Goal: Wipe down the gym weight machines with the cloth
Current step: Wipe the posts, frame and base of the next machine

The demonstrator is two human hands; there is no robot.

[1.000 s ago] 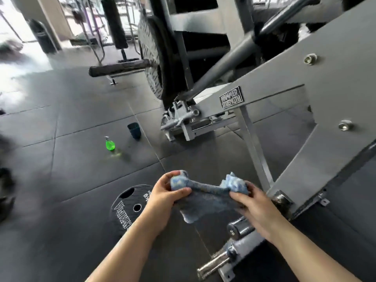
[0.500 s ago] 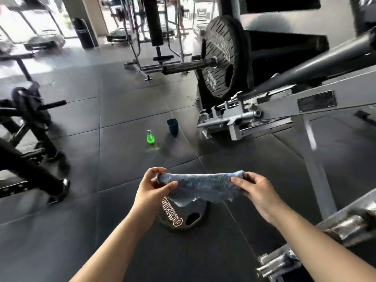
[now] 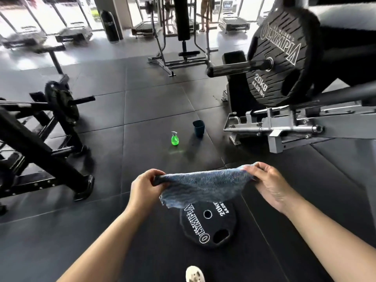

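Blue cloth (image 3: pixel 200 185): stretched in the air between left hand (image 3: pixel 144 189) and right hand (image 3: pixel 268 185), each pinching one end, above a loose weight plate (image 3: pixel 207 226) on the black rubber floor (image 3: pixel 142 110). Beyond: green pump bottle (image 3: pixel 174 138), dark cup (image 3: pixel 198 128). Grey weight machine (image 3: pixel 289 127) at right, cut off by the frame edge. Background blurred.

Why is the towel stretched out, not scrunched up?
Spread out. The left hand and right hand pinch opposite ends of the towel, which sags between them.
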